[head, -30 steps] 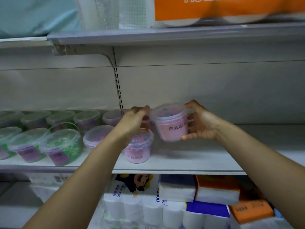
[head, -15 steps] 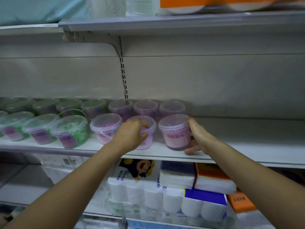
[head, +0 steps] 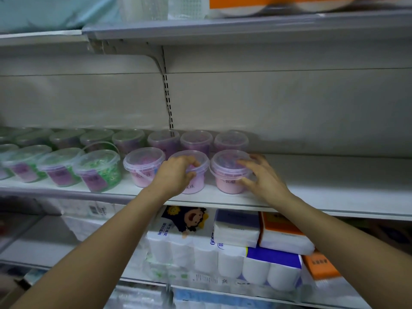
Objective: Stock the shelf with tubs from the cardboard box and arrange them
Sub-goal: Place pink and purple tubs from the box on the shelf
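Clear-lidded tubs stand in two rows on the white shelf (head: 323, 197). Three pink tubs close the front row. My left hand (head: 176, 175) grips the middle pink tub (head: 196, 186) by its rim, fingers curled over the lid edge. My right hand (head: 260, 175) is on the rightmost pink tub (head: 227, 172), with fingers spread across its lid and thumb against its side. The third pink tub (head: 142, 166) stands free to the left. Green-filled tubs (head: 98, 168) with purple labels continue leftwards. The cardboard box is out of sight.
More purple and green tubs (head: 196, 141) line the back row. The shelf stretches bare to the right of my right hand. Packs of tissue and toilet rolls (head: 223, 253) fill the shelf below. An upper shelf (head: 223, 25) holds orange-wrapped rolls overhead.
One second ago my right hand held the pink tub in the air; it now stands on the shelf at the row's right end. My left hand has stayed on the middle tub.
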